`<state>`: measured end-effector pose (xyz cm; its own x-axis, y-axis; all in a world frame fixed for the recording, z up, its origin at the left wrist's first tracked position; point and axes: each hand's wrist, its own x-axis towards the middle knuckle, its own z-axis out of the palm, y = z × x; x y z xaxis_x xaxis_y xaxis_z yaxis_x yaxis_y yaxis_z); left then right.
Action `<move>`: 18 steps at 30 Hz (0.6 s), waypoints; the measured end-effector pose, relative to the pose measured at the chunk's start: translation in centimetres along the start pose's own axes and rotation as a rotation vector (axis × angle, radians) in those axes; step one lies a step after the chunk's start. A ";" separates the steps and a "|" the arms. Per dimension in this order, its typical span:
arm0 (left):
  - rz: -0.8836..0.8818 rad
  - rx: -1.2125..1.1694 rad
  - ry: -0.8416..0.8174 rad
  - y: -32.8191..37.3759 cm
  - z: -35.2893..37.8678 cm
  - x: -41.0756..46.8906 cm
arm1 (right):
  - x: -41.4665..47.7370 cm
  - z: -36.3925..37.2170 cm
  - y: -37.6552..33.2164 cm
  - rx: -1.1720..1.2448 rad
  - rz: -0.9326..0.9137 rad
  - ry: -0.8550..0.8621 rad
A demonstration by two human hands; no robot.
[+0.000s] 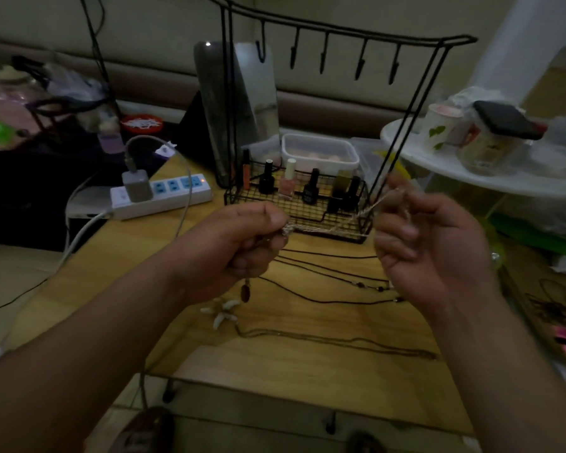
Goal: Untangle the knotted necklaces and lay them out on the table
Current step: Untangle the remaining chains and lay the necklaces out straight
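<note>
A pale twine necklace [370, 209] is stretched above the wooden tabletop [307, 364], its length running left to right and rising rightward. The left hand [242, 246] is curled round its bunched, seemingly knotted end. The right hand [428, 246] pinches the far end.

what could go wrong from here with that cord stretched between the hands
The pale cord is taut between the left hand and right hand; pulling harder may tighten any knot.
It runs in front of the wire rack and might snag.
The hanging pendant may catch the dark cords laid on the table.
</note>
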<state>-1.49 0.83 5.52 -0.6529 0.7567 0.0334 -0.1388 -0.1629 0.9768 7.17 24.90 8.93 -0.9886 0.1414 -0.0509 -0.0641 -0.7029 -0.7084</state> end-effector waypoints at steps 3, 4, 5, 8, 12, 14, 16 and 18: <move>0.025 -0.052 -0.042 0.2 -0.1 -0.3 | -0.2 -0.4 -0.5 -0.088 -0.021 0.028; 0.031 -0.084 -0.048 0.4 -0.2 -0.3 | -0.3 -0.4 -0.7 -0.147 -0.037 0.056; 0.031 -0.115 -0.048 0.5 -0.2 -0.4 | -0.3 -0.5 -0.7 -0.228 -0.056 0.089; 0.041 -0.154 -0.046 0.7 -0.3 -0.4 | -0.1 -0.4 -0.4 -0.583 -0.120 0.156; 0.063 -0.130 -0.077 0.9 0.3 -0.3 | -0.9 1.4 1.6 -0.972 -0.138 0.041; 0.075 -0.103 -0.091 0.8 0.7 -0.1 | -1.6 2.6 2.6 -1.066 -0.103 -0.098; 0.077 -0.076 -0.073 0.6 0.8 0.0 | -1.7 3.3 3.3 -1.079 -0.111 -0.151; 0.074 -0.032 -0.037 0.6 0.8 0.1 | -1.6 3.5 3.3 -1.058 -0.154 -0.135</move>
<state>-1.10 1.31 6.26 -0.6347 0.7644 0.1132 -0.1154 -0.2387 0.9642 8.06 19.90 9.10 -0.9910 0.0537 0.1229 -0.1028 0.2846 -0.9531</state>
